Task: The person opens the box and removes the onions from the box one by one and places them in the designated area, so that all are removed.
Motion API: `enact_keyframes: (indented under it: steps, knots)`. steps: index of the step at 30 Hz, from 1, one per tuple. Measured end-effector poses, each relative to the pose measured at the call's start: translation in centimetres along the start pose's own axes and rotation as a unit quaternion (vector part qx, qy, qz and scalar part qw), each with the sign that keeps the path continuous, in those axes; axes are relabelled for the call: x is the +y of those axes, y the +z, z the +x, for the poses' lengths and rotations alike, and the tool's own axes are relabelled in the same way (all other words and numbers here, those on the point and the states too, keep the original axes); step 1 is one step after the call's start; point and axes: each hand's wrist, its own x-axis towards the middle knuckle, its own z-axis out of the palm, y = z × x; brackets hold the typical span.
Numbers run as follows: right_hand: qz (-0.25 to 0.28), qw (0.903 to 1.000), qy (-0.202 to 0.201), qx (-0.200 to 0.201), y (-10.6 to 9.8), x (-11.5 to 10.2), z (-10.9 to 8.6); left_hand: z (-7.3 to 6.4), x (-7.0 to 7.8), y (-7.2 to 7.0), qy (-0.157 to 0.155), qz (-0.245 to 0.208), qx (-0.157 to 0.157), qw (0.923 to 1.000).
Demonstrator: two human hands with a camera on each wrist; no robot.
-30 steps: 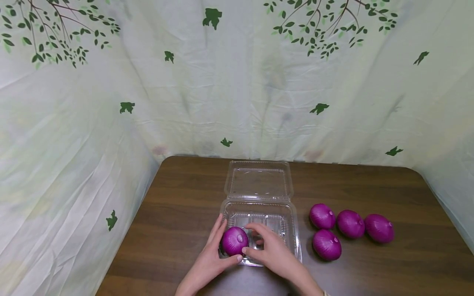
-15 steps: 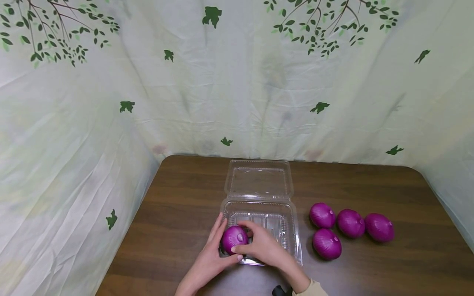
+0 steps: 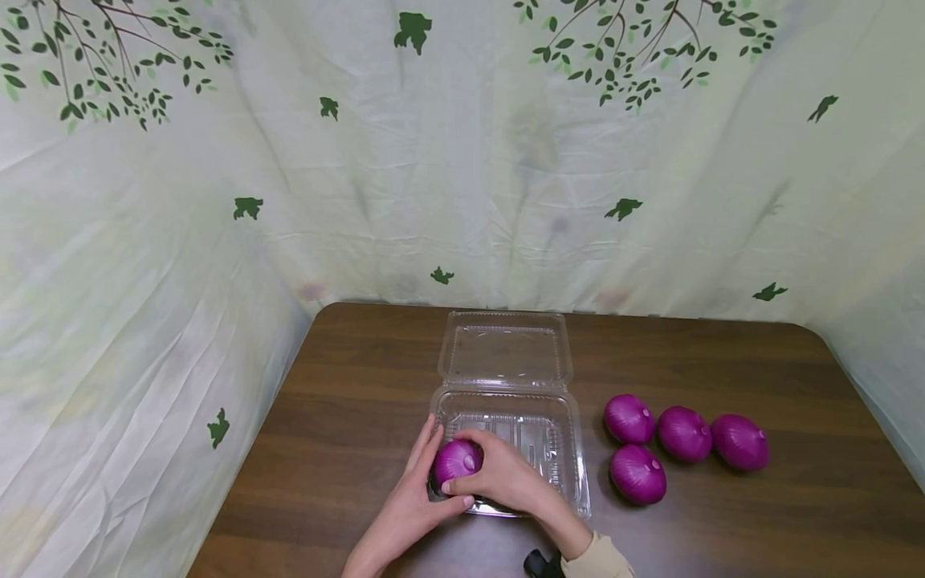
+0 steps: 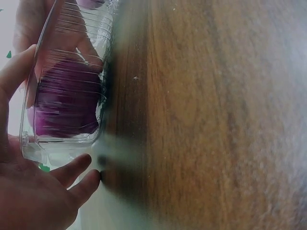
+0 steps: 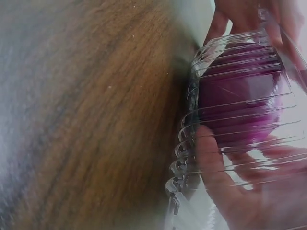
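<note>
A red onion (image 3: 455, 463) sits in the near left corner of a clear plastic clamshell container (image 3: 583, 482). My right hand (image 3: 506, 474) reaches inside over the front and holds the onion, thumb on its near side and fingers round its far side. Spread round the container's near left corner is my left hand (image 3: 412, 502), its thumb along the front rim and its straight fingers by the left wall. Through the ribbed clear wall, the left wrist view shows the onion (image 4: 69, 98) low in the container. In the right wrist view my right thumb (image 5: 208, 148) appears behind that wall, beside the onion.
The container's lid (image 3: 506, 353) lies folded back toward the far edge of the brown wooden table (image 3: 347, 425). To the container's right rest several more red onions (image 3: 684, 434). A leaf-patterned cloth (image 3: 470, 160) hangs behind the table.
My right hand has moved left, from fingers apart at the onion's right side to curled round it. My left hand and the container have stayed in place.
</note>
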Motion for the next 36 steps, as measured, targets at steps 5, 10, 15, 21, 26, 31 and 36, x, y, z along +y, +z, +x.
enact_keyframes:
  steps: [5, 10, 15, 21, 26, 31, 36]
  knots:
    - [0.016, 0.9998, -0.007, 0.003, -0.2, 0.0, -0.2, 0.0, 0.0, 0.0, 0.000, -0.007, 0.000, 1.0000]
    - [0.024, 0.9994, 0.005, 0.023, -0.5, 0.1, -0.4, 0.0, 0.1, 0.0, 0.002, -0.012, 0.002, 0.9999]
    - [0.036, 0.9980, -0.003, 0.052, -0.9, 0.3, -0.6, -0.1, 0.2, -0.1, -0.004, -0.009, 0.004, 0.9999]
    - [0.057, 0.9957, -0.028, 0.067, -1.3, 0.5, -0.9, 0.0, 0.2, 0.0, -0.009, -0.007, 0.002, 0.9999]
    - [0.103, 0.9918, -0.037, 0.066, -1.5, 0.6, -1.2, 0.1, 0.1, 0.0, -0.008, -0.005, 0.001, 1.0000]
    - [0.137, 0.9871, -0.044, 0.069, -1.7, 0.6, -1.6, 0.1, 0.1, -0.1, -0.008, -0.003, 0.002, 1.0000]
    - [0.147, 0.9844, -0.050, 0.083, -2.1, 0.5, -2.1, 0.1, 0.2, -0.1, -0.005, -0.005, 0.002, 1.0000]
